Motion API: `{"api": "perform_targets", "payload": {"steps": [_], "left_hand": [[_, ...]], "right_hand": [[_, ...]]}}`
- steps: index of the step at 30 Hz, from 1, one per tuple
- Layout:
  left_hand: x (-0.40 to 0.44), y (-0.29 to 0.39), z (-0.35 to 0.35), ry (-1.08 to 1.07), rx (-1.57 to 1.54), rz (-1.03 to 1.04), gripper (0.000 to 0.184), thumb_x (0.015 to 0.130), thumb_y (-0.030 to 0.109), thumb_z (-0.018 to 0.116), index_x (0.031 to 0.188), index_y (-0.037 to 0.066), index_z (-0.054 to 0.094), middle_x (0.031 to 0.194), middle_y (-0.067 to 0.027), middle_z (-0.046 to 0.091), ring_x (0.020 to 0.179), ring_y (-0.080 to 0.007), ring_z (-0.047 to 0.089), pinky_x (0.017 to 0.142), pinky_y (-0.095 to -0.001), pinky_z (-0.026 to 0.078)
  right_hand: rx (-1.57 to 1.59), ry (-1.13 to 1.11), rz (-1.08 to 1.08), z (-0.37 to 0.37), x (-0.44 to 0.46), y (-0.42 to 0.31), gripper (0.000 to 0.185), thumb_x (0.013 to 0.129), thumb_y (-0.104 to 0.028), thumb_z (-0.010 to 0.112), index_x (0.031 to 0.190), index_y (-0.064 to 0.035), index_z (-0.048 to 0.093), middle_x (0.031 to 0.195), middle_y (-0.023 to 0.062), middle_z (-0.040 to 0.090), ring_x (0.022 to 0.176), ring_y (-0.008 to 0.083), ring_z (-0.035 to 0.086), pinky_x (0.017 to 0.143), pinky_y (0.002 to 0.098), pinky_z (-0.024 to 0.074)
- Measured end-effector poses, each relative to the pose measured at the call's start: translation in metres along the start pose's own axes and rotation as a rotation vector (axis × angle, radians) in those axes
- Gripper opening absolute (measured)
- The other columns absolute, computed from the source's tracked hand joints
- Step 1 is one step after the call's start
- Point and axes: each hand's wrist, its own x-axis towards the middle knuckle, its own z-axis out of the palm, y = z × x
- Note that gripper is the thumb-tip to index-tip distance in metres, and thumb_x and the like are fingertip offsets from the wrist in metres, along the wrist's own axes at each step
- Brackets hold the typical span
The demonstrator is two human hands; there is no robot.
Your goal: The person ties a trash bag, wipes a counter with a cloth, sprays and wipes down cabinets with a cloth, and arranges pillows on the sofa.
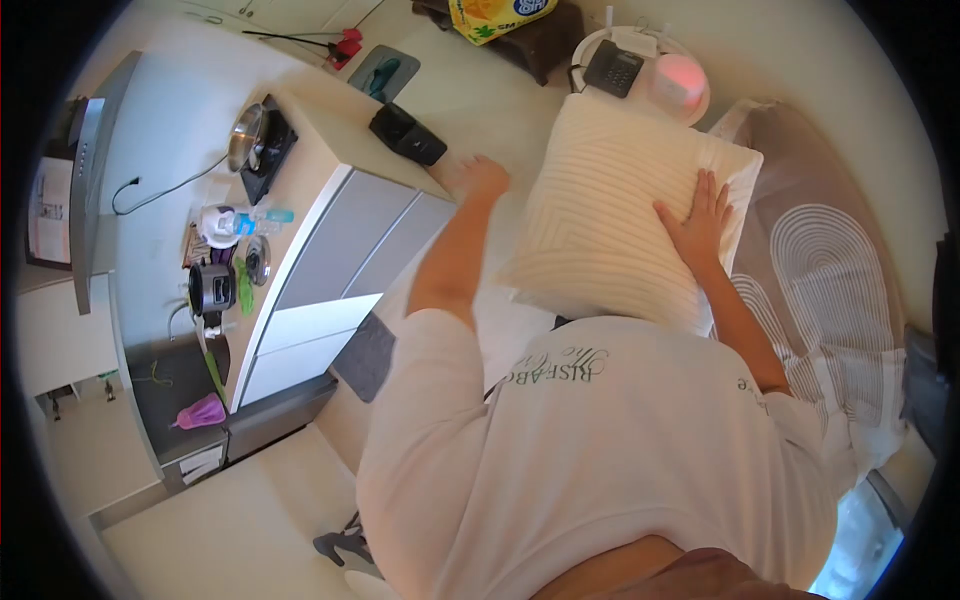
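Note:
A cream pillow with a ribbed cover lies in front of my body. My right hand rests flat on its right part, fingers spread and holding nothing. Left of the pillow, my left hand is held out in the air, somewhat blurred. Its fingers look loosely apart, with no object visible in them. The black box-like item on the counter's end is the thing nearest to this hand.
A round side table holds a black phone and a glowing pink lamp. On the left counter are a pan and a cooker. A patterned brown-and-white cover lies at the right.

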Motion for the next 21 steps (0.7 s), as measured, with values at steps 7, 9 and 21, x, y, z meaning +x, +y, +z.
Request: {"api": "perform_targets", "payload": {"steps": [7,9,21], "left_hand": [[-0.101,0.129,-0.012,0.197,-0.282,1.094,0.04,0.089,0.029,0.045,0.121,0.005,0.046,0.126,-0.0142,0.045,0.122,-0.0289,0.036,0.104,-0.047,0.019],[-0.102,0.126,0.007,0.304,-0.106,1.102,0.06,0.085,0.043,0.047,0.128,0.004,0.038,0.131,-0.016,0.041,0.127,-0.0304,0.03,0.105,-0.0482,0.019],[-0.047,0.046,-0.02,-0.484,-1.327,-0.048,0.077,0.075,0.053,0.062,0.125,-0.002,0.041,0.116,-0.0173,0.054,0.1,-0.0215,0.055,0.084,-0.0314,0.044]], "right_hand": [[0.088,0.002,-0.045,0.0,-0.006,-0.005,0.084,0.076,-0.044,0.06,0.138,-0.0042,0.019,0.143,0.0177,0.021,0.133,0.0391,0.007,0.106,0.0526,0.0047],[0.053,0.01,-0.091,0.007,-0.009,-0.001,0.078,0.078,-0.037,0.059,0.138,-0.0039,0.021,0.142,0.0177,0.022,0.134,0.0382,0.008,0.106,0.051,0.0051],[1.041,0.243,0.738,-0.005,-0.023,0.093,0.042,0.091,-0.028,0.042,0.122,-0.0005,0.044,0.125,0.0149,0.047,0.113,0.0246,0.047,0.095,0.0375,0.0371]]}}
